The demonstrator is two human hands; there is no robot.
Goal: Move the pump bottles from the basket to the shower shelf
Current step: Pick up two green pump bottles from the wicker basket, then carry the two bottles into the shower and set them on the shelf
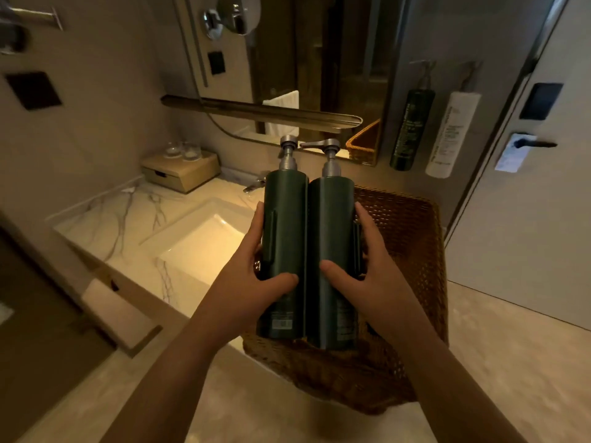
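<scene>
Two tall dark-green plastic pump bottles, the left bottle (284,251) and the right bottle (332,260), were held upright and touching over the brown woven wicker basket (412,238), each grasped at mid-body: by the left hand (252,276) and by the right hand (367,276).

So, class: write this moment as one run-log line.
left hand: grips left dark green pump bottle | right hand: grips right dark green pump bottle | both upright, touching, over brown woven basket

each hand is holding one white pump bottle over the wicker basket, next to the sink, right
Not quite: the colour is wrong. The head view shows the left hand and the right hand each holding a dark green pump bottle, side by side over the wicker basket, next to the sink.
</scene>
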